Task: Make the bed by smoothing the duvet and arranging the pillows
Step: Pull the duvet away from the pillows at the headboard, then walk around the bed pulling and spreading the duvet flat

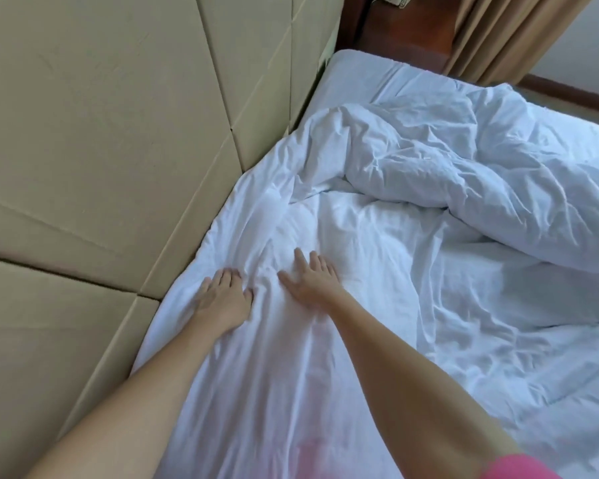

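1. Pink sleeve (519, 466) at bottom right corner, nearest the camera; both bare forearms reach forward from there over the bed.
2. Padded beige headboard (94, 140) fills the left side, its panels running right along the edge of the bedding – nothing lies between it and the left hand.
3. Brown curtain (509, 32) hangs top right, with dark wood beside it; bare sheet (367, 77) shows at the far corner of the bed.
4. White duvet (429, 160) is bunched in a thick rumpled roll across the far right, thinner and wrinkled toward the camera.
5. Left hand (222, 299) presses flat on the duvet close to the headboard, fingers straight.
6. Right hand (312, 285) lies just beside it – fingers spread, palm down on the same wrinkled fabric; a small ridge of cloth sits between the two hands.
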A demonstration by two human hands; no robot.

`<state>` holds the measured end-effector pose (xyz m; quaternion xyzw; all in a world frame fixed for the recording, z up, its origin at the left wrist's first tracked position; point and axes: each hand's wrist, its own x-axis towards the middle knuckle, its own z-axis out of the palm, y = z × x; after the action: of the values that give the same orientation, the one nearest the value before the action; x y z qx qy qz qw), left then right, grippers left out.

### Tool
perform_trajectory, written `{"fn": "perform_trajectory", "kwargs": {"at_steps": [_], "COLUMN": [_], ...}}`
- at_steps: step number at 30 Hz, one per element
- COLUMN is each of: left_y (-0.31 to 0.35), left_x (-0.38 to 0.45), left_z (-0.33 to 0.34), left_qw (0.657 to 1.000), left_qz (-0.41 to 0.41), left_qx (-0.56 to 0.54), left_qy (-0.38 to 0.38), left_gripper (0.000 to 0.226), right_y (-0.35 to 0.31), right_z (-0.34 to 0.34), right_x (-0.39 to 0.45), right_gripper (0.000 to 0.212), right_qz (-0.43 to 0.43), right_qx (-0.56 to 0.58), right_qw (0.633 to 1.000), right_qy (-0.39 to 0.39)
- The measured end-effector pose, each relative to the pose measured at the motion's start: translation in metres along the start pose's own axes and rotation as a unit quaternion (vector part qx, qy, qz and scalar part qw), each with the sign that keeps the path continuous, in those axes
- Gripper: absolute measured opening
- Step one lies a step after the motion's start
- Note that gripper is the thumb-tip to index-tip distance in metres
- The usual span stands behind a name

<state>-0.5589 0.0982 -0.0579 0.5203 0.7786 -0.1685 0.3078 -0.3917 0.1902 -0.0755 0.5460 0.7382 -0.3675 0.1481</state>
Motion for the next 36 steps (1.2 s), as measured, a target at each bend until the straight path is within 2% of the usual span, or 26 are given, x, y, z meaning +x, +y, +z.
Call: {"fn": "perform_trajectory", "kwargs": {"at_steps": [3,7,14,19,23,25,30,36], "left_y": [0.004,0.008,0.018,0.038,0.062,0.072,0.105,0.154], "left_x": [-0.031,-0.081,-0.177,-0.231,-0.263,-0.288,-0.358,-0.403], "left_z": [0.018,0.052,0.129,0.162,0.189,0.207,0.275,0.319], "left_qw": [0.999,0.999,0.996,0.996,0.996,0.998,0.985,0.978], "left_qz": [-0.029,-0.044,-0.085,-0.082,-0.058,-0.043,0.012,0.049], "left_qx": [-0.03,0.007,-0.012,-0.043,-0.055,-0.048,-0.092,-0.137], "left_qy": [-0.007,-0.007,0.028,0.015,0.026,0.005,-0.143,-0.148], "left_gripper": [0.056,0.052,0.05,0.054,0.058,0.061,0.041,0.024], "right_y": [0.009,0.026,0.08,0.127,0.182,0.213,0.271,0.327], "right_z": [0.022,0.053,0.102,0.12,0.138,0.15,0.179,0.202], "right_x": [-0.041,-0.092,-0.176,-0.244,-0.3,-0.324,-0.391,-0.448], "right_gripper": [0.082,0.085,0.09,0.079,0.077,0.075,0.072,0.07], "right_qz": [-0.02,-0.04,-0.099,-0.132,-0.091,-0.055,0.022,0.049], "right_qx": [-0.03,-0.05,-0.154,-0.159,-0.14,-0.156,-0.192,-0.207], "right_qw": [0.999,0.998,0.979,0.974,0.983,0.982,0.968,0.962], "right_qy": [-0.007,-0.029,-0.089,-0.093,-0.077,-0.093,-0.162,-0.173]}}
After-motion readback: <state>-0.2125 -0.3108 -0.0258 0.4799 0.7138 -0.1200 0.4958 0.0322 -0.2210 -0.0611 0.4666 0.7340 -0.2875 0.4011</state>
